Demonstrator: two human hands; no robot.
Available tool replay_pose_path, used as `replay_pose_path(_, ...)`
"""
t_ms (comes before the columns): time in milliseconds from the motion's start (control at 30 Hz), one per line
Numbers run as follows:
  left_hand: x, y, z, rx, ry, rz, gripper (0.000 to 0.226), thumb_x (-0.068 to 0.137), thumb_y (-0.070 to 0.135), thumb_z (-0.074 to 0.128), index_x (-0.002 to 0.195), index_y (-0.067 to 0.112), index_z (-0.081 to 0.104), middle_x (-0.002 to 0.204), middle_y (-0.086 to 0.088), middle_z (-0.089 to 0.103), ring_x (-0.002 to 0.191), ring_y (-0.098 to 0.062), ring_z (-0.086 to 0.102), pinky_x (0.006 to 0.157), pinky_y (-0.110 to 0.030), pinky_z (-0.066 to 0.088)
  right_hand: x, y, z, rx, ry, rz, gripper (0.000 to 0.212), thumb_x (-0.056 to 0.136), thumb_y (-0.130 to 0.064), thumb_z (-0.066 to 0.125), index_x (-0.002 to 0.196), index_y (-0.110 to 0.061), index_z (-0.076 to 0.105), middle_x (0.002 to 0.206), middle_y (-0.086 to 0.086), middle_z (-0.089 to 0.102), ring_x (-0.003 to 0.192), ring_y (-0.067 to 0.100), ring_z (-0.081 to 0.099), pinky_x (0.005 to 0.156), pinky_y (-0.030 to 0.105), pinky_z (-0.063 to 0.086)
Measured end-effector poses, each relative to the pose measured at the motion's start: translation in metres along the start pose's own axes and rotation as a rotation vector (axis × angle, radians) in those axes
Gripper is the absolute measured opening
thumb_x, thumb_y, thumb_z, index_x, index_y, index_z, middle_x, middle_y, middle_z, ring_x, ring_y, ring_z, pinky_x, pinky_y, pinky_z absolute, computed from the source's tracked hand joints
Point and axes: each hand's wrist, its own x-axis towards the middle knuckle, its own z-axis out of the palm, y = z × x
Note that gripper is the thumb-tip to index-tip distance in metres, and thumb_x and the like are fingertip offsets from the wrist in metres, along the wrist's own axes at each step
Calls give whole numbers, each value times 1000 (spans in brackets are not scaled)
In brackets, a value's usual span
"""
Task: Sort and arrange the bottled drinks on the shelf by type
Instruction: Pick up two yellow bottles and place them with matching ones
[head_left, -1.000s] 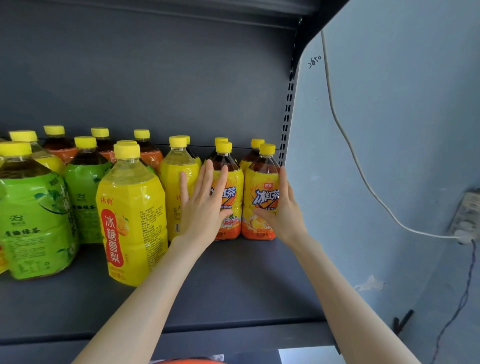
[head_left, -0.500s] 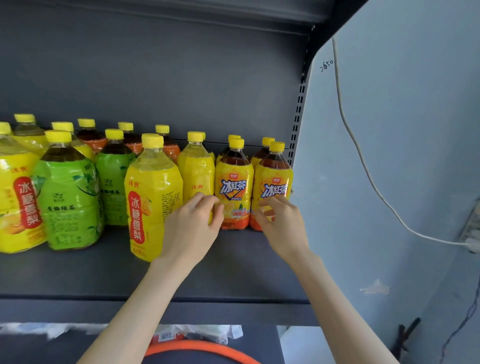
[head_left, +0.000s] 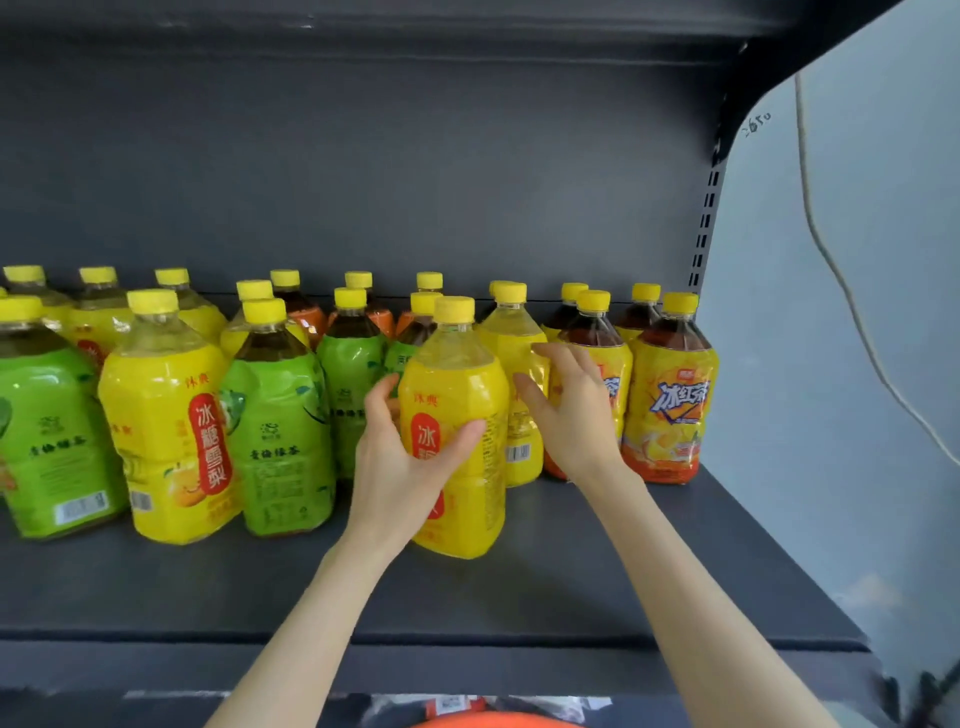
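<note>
Four green-label tea bottles (head_left: 275, 431), four iced black tea bottles (head_left: 670, 410) at right, three orange-label bottles (head_left: 310, 319) at the back, at least seven yellow pear-drink bottles (head_left: 161, 415); back rows overlap.

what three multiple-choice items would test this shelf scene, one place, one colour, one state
1. Where on the shelf is the blue-lettered tea bottle? A left end B right end C middle back
2. What colour are the caps? A red B yellow C white
3. What does the left grip do to the front yellow bottle? A curls round it B hovers apart C presses its cap
Answers: 1 B, nothing stands further right; 2 B, every visible cap is yellow; 3 A, thumb and fingers wrap its label.
</note>
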Motion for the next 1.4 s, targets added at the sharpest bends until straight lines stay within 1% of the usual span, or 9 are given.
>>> replay_pose_path(100,7,-5,-10,33,-7,83,94,54,56,72,134,25,34,106,17,52,92,2,55,65,-4,45,10,-4,11,-20,83,43,56,91,-32,63,139,-10,45,139,10,47,128,25,41,101,33,39)
replay_pose_path(400,15,-27,-38,71,162,120,96,53,63,76,131,25,34,116,10,40,107,-14,48,78,-24,44,26,-21,35,-322,88,179,79,83,-54,63,145,-14,35,138,10,51,129,32,33,102,38,31)
replay_pose_path(533,9,-32,-32,71,160,136,103,56,74,68,137,23,29,117,11,33,107,-9,41,80,-24,41,18,-28,30,-220,183,192,73,80,-47,70,141,-15,44,134,9,55,131,28,34,102,37,33)
replay_pose_path(667,6,-31,-30,-15,123,82,99,58,62,70,139,26,25,123,8,29,106,-10,41,80,-29,43,-2,-33,19,-129,247,173,72,76,-44,76,138,-18,49,130,6,57,125,24,37,99,36,36)
replay_pose_path(800,7,-35,-31,-53,80,123,98,62,69,67,139,32,20,132,4,34,111,-9,43,83,-24,46,-27,-37,3,86,259,162,66,71,-41,80,131,-33,52,118,-15,56,121,17,41,92,28,42)
replay_pose_path(933,2,-41,-34,-9,29,102,97,59,74,61,139,39,17,134,5,41,120,-20,46,89,-41,49,-49,-42,0,370,232,170,62,70,-41,77,126,-36,51,123,-19,56,122,9,51,98,33,48)
replay_pose_path(1067,-1,-46,-38,-54,-36,27,94,53,77,64,130,32,36,120,7,54,111,-15,53,86,-39,51,-59,-47,7,550,216,277,65,77,-45,64,136,-30,41,122,-19,55,117,1,55,92,23,51)
replay_pose_path(1233,-6,-43,-37,-340,-166,-111,82,64,49,78,131,33,34,109,16,60,93,1,63,74,-22,55,-83,-38,29,512,62,447,85,64,-59,77,135,-30,40,118,-11,64,105,10,64,91,41,55)
replay_pose_path(1400,-10,-39,-39,-384,-178,-126,75,65,40,71,130,28,35,107,14,60,86,8,63,66,-13,52,-87,-34,31,536,85,421,57,65,-54,69,116,-42,45,108,-19,65,101,4,64,88,33,55)
